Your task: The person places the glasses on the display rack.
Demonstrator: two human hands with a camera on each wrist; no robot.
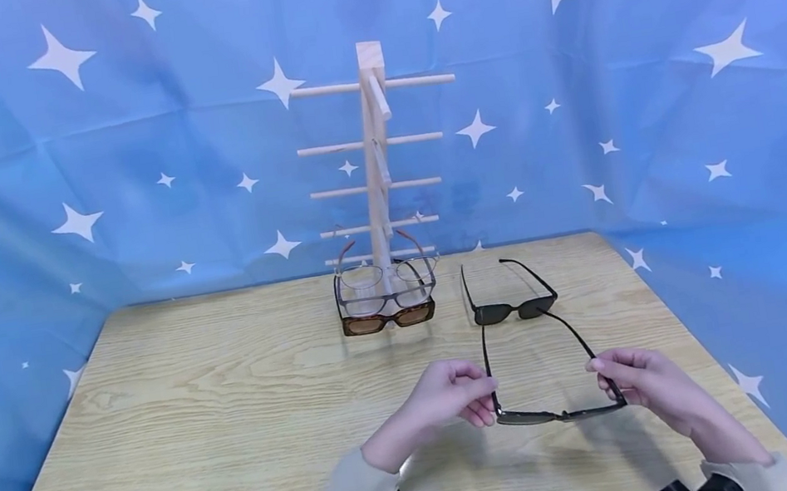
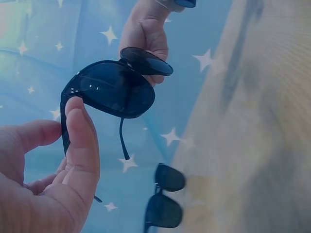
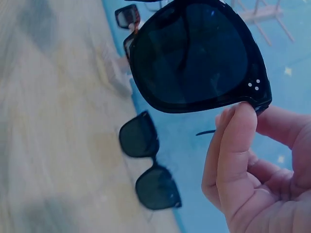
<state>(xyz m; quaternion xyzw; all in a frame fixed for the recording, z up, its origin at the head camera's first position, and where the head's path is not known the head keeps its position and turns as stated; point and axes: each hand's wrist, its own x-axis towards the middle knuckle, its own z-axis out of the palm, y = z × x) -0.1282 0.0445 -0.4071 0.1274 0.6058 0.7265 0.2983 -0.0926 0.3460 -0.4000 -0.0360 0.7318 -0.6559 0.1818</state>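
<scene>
The table [image 1: 197, 407] is bearing everything, and the wooden rack [image 1: 373, 169] is standing toward its far edge, with three pairs of glasses [image 1: 368, 306] sitting at its lower rungs; a careless bump there could be knocking them loose. Nearer the person, the black sunglasses [image 1: 527, 418] are hanging in the air just this side of the second sunglasses [image 1: 492, 315], which are lying on the tabletop. The left hand [image 1: 452, 395] is pinching one temple by its hinge, the right hand [image 1: 647, 382] the other. Uneven pulling could be straining the frame, and one slackening grip could be letting it twist or drop. In the head view a temple tip [image 1: 543, 311] is overlapping the second pair; I cannot tell whether they are touching, but pushing forward might be scratching a lens. Fingertips [image 3: 244, 110] are pressing close beside the lenses, so slipping could be smudging them.
</scene>
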